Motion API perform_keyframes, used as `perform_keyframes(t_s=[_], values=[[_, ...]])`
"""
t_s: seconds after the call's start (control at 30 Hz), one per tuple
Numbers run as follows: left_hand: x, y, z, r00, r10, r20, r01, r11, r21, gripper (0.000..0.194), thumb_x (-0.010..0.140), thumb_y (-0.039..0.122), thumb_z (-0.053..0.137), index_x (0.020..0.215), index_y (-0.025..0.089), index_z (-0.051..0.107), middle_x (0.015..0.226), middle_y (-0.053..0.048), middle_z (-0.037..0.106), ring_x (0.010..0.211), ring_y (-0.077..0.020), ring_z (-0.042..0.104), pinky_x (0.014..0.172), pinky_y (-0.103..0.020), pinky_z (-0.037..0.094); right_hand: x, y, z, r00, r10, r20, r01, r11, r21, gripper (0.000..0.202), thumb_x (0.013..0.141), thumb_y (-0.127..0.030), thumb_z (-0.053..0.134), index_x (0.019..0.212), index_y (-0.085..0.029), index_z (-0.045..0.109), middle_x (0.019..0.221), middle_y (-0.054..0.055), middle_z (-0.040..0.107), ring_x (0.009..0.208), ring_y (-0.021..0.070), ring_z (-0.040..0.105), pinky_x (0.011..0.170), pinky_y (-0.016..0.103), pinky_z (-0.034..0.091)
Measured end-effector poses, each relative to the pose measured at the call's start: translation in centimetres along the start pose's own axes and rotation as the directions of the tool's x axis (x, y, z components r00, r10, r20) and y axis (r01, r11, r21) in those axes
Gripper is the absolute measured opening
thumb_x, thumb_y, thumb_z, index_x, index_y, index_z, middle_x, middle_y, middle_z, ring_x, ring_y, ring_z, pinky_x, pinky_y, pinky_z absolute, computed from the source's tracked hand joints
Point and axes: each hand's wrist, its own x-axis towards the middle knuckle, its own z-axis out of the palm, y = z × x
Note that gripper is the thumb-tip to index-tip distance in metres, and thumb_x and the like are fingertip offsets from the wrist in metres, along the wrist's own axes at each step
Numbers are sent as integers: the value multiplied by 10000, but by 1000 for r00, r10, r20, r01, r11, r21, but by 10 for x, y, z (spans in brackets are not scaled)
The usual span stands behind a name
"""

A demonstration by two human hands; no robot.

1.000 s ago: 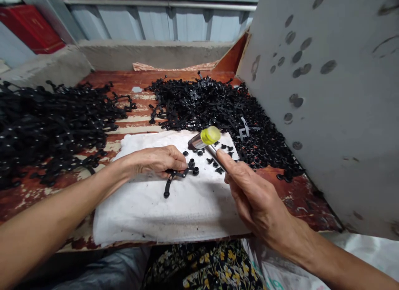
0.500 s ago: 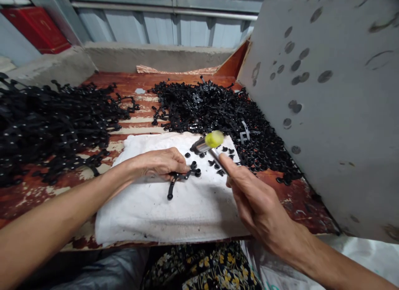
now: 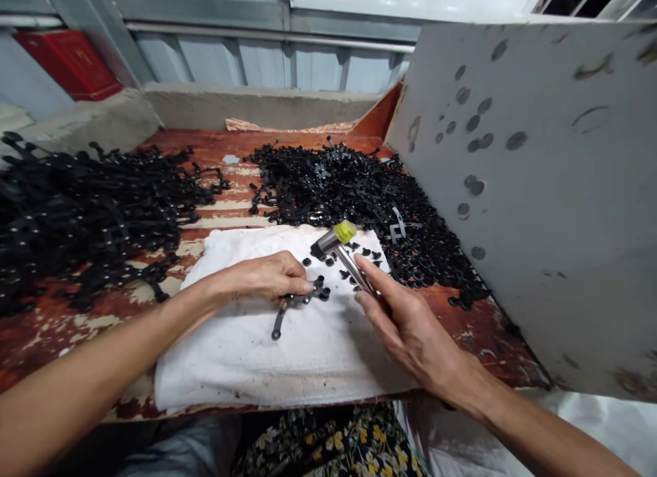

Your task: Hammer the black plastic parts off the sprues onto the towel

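Note:
Over a white cloth (image 3: 220, 367), my left hand (image 3: 272, 275) pinches a black jointed part (image 3: 278, 321) with round ends. My right hand (image 3: 410, 326) is wrapped round the metal handle of a small mallet (image 3: 328, 243), which has a yellow face on one end and a dark face on the other. The mallet head is just beyond the black part, apart from it. Several small black caps (image 3: 366, 252) lie on the cloth behind and beside the mallet.
A large heap of black jointed parts (image 3: 92, 217) covers the left of the worn red table (image 3: 205, 138). Another heap (image 3: 339, 183) of black pieces lies behind the cloth and to the right. A grey spotted panel (image 3: 534, 224) stands along the right side.
The mallet has shifted slightly left, and its head now shows sharply instead of blurred. My right hand has moved a little left. The view has tilted up slightly; my left hand still holds the black part.

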Motion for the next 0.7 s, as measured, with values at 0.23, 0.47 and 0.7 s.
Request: perform_keyframes(t_s=[0.23, 0.47, 0.7], values=[[-16, 20, 26, 986, 169, -11, -166, 978, 127, 321, 836, 386, 551, 604, 169, 506, 529, 54, 389, 493, -81, 324, 448, -219, 224, 8, -4, 18, 941, 286, 181, -335, 858, 389, 103, 866, -307, 558, 814, -223, 529, 537, -82, 449, 428, 106, 407, 402, 222, 371], [-37, 1, 39, 880, -165, -446, -38, 910, -413, 501, 753, 601, 656, 941, 143, 579, 821, -43, 630, 683, -150, 580, 558, -250, 444, 1, -7, 22, 874, 464, 143, -453, 675, 582, 173, 853, -374, 588, 882, -238, 483, 487, -117, 424, 339, 83, 332, 315, 192, 281], [-29, 9, 53, 923, -220, -316, -61, 728, -683, 470, 627, 520, 795, 791, 128, 593, 665, -23, 623, 557, -122, 577, 468, -218, 424, -3, -12, 30, 893, 437, 111, -416, 704, 576, 190, 878, -398, 586, 893, -222, 516, 519, -99, 450, 356, 78, 341, 317, 192, 274]])
